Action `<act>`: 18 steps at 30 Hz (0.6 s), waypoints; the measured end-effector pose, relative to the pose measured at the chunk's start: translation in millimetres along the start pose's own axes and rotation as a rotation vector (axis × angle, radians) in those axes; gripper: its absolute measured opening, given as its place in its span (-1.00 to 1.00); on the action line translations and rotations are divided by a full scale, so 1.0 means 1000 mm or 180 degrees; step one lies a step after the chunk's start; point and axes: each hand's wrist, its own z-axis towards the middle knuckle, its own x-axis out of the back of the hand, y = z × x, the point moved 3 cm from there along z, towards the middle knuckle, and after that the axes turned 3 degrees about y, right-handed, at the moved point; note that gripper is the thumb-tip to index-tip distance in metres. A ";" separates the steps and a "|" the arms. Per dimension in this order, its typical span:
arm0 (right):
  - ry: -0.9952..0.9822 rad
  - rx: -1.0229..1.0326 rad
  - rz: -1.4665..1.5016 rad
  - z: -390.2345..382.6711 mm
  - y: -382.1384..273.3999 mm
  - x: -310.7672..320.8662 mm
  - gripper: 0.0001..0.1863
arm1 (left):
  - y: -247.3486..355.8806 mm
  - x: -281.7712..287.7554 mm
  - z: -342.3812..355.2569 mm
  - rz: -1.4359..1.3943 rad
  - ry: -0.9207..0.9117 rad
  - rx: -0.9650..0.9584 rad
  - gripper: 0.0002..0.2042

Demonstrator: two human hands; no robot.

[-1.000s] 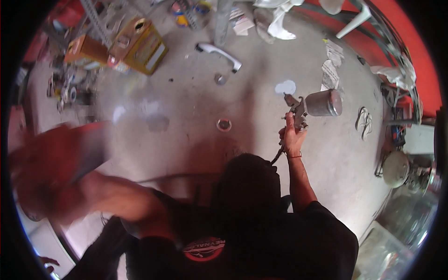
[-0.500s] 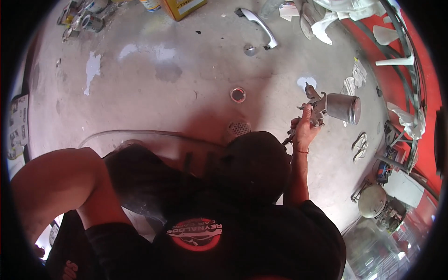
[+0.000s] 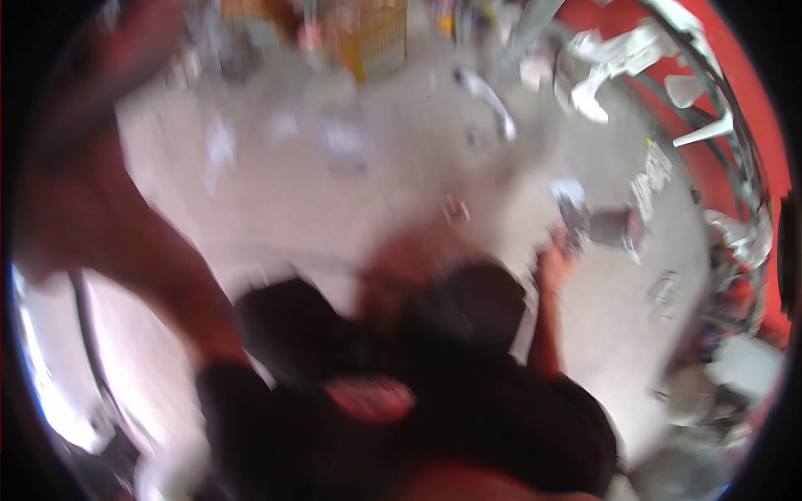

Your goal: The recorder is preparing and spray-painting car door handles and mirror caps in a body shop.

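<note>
The whole view is smeared by motion. My right hand (image 3: 555,255) is wrapped round a metal spray gun (image 3: 571,221), whose cylindrical cup (image 3: 614,227) points to the right. My left hand (image 3: 138,46) is raised at the upper left, a reddish-dark blur whose fingers I cannot make out. My dark-clothed body and legs fill the lower middle. On the concrete floor beyond lie a silver handle-shaped part (image 3: 493,104) and a small round object (image 3: 455,209), too blurred to tell.
A yellow square can (image 3: 376,42) stands at the top among clutter. At right, a metal rack (image 3: 727,167) holds white pieces (image 3: 601,75) against a red wall (image 3: 773,275). Printed paper (image 3: 656,175), flip-flops (image 3: 666,296), a tank (image 3: 689,392) and a white box (image 3: 743,367) lie nearby.
My left arm has swung from the lower left up toward the upper left. The spray gun in my right hand sits slightly lower in view; the camera has moved, blurring everything.
</note>
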 end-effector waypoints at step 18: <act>0.0158 -0.0005 0.0775 -0.022 -0.017 -0.045 -0.59 | -0.089 -0.027 0.007 -0.0257 0.0200 0.0932 -0.82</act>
